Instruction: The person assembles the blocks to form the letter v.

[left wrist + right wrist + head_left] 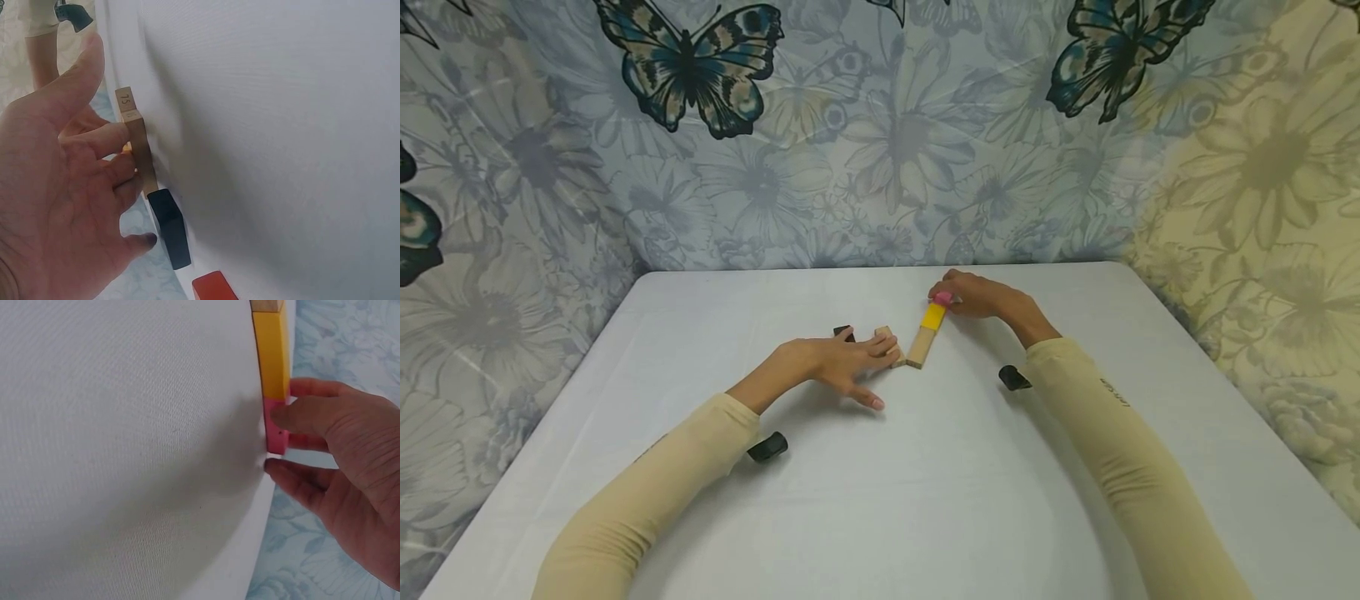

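My right hand (pixel 977 296) pinches a pink wooden block (pixel 274 434) between thumb and fingers at the far side of the table. The pink block stands end to end with a yellow block (pixel 933 317), followed by a plain wooden block (pixel 921 346), in a slanted line. My left hand (pixel 842 362) is spread, its fingers at a second plain block (pixel 142 156) that leans the other way, so the two plain blocks meet near their ends in a V. Beyond that block lies a black block (pixel 170 225), close to the left little finger. A red block (pixel 214 287) follows it.
The blocks lie on a white-covered table (pixel 880 500), toward its far edge. A curtain (pixel 880 183) with flowers and butterflies hangs behind. Black devices are strapped under the left wrist (pixel 767 447) and the right wrist (pixel 1013 377).
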A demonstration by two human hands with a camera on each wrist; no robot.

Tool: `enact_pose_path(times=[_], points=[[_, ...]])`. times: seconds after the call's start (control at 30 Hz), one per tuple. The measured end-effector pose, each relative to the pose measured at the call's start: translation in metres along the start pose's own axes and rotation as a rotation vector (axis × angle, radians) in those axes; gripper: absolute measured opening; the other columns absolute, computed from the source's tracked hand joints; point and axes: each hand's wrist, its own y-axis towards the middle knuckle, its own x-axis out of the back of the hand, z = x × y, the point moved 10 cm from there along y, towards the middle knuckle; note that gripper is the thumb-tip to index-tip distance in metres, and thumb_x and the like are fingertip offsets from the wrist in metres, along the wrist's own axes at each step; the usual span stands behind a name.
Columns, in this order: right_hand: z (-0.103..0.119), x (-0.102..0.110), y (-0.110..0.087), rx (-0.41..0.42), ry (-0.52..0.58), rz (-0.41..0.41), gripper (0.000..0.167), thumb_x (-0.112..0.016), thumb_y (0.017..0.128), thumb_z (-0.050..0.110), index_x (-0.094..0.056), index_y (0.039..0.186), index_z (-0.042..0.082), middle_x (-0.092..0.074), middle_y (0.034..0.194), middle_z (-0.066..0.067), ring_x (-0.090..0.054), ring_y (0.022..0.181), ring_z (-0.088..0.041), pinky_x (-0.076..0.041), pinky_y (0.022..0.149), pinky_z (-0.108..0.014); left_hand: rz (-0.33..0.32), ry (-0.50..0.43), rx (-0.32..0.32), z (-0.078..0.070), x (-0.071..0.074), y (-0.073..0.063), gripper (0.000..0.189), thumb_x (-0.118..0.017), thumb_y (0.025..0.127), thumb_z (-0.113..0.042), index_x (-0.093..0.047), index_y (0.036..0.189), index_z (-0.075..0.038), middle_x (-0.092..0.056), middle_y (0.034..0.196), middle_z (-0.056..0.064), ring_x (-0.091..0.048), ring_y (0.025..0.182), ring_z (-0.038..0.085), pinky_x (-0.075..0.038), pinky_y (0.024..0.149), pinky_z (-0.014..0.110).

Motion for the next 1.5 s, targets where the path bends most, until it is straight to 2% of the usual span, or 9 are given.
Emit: enact_pose_path(times=[0.2, 0.4, 0.6, 0.73, 0.93, 1.07, 1.17, 1.37, 1.5], points=[[-0.001, -0.001, 0.003, -0.013, 0.004, 0.014, 0.038, -0.063, 0.101, 0.0, -0.066, 0.139, 0.004, -0.059, 0.139, -0.028, -0.06, 0.125, -0.044, -0.049, 0.113, -0.059, 0.005, 0.01, 0.008, 0.002, 0.0, 0.0, 0.098, -0.054, 0.1, -0.068, -0.007, 0.17, -0.018, 0.008, 0.178, 0.005, 0.005, 0.166, 0.021, -0.001, 0.132, 0.064], [-0.004, -0.002, 0.002, -0.055, 0.004, 0.041, 0.049, -0.062, 0.1, -0.001, -0.057, 0.148, 0.007, -0.051, 0.147, -0.029, -0.057, 0.131, -0.046, -0.047, 0.115, -0.06, 0.002, 0.003, 0.012, 0.003, 0.0, -0.001, 0.098, -0.055, 0.1, -0.067, -0.008, 0.17, -0.017, 0.008, 0.178, 0.005, 0.005, 0.167, 0.022, -0.001, 0.132, 0.064], [-0.002, 0.006, -0.008, -0.072, -0.11, 0.021, 0.056, -0.062, 0.099, -0.001, -0.051, 0.153, 0.012, -0.041, 0.159, -0.031, -0.054, 0.135, -0.053, -0.044, 0.113, -0.068, 0.002, 0.001, 0.014, 0.004, -0.001, -0.001, 0.098, -0.055, 0.1, -0.067, -0.008, 0.17, -0.018, 0.008, 0.179, 0.005, 0.005, 0.167, 0.022, -0.001, 0.132, 0.064], [0.006, 0.012, -0.018, -0.022, -0.168, -0.006, 0.06, -0.062, 0.099, -0.001, -0.049, 0.155, 0.014, -0.037, 0.165, -0.028, -0.053, 0.137, -0.054, -0.046, 0.111, -0.068, 0.003, -0.014, 0.014, 0.003, -0.001, -0.002, 0.097, -0.055, 0.1, -0.066, -0.007, 0.169, -0.018, 0.009, 0.178, 0.005, 0.006, 0.166, 0.022, 0.001, 0.132, 0.063], [0.018, 0.009, -0.034, 0.098, -0.171, -0.012, 0.067, -0.06, 0.095, -0.01, -0.05, 0.156, 0.016, -0.038, 0.167, -0.02, -0.056, 0.138, -0.048, -0.054, 0.106, -0.058, -0.002, -0.007, 0.007, 0.004, 0.0, -0.003, 0.097, -0.054, 0.1, -0.067, -0.007, 0.17, -0.017, 0.008, 0.179, 0.006, 0.005, 0.166, 0.022, 0.0, 0.132, 0.064], [0.023, 0.005, -0.038, 0.187, -0.161, -0.02, 0.071, -0.056, 0.092, -0.019, -0.052, 0.155, 0.013, -0.041, 0.166, -0.019, -0.054, 0.14, -0.047, -0.057, 0.101, -0.053, 0.003, -0.016, 0.018, 0.006, 0.001, -0.004, 0.096, -0.054, 0.101, -0.066, -0.007, 0.17, -0.018, 0.009, 0.178, 0.005, 0.006, 0.166, 0.022, 0.001, 0.132, 0.064], [0.024, -0.001, -0.038, 0.228, -0.164, -0.011, 0.073, -0.053, 0.09, -0.022, -0.051, 0.155, 0.01, -0.042, 0.165, -0.019, -0.051, 0.144, -0.046, -0.056, 0.104, -0.053, 0.006, -0.025, 0.024, 0.006, 0.0, -0.004, 0.096, -0.054, 0.101, -0.066, -0.008, 0.17, -0.018, 0.009, 0.178, 0.005, 0.006, 0.166, 0.022, 0.001, 0.132, 0.063], [0.022, -0.011, -0.041, 0.247, -0.178, 0.004, 0.077, -0.051, 0.083, -0.024, -0.055, 0.152, 0.011, -0.047, 0.163, -0.018, -0.052, 0.144, -0.045, -0.047, 0.111, -0.064, 0.01, -0.03, 0.006, 0.003, 0.0, -0.001, 0.096, -0.053, 0.101, -0.066, -0.008, 0.17, -0.018, 0.008, 0.179, 0.005, 0.006, 0.166, 0.022, 0.001, 0.132, 0.063], [0.018, -0.013, -0.041, 0.205, -0.161, 0.033, 0.079, -0.054, 0.082, -0.021, -0.056, 0.152, 0.015, -0.046, 0.164, -0.016, -0.05, 0.146, -0.044, -0.041, 0.111, -0.07, 0.014, -0.029, 0.004, 0.002, 0.001, 0.001, 0.095, -0.054, 0.101, -0.065, -0.008, 0.17, -0.018, 0.008, 0.179, 0.005, 0.006, 0.166, 0.021, 0.001, 0.132, 0.063]])
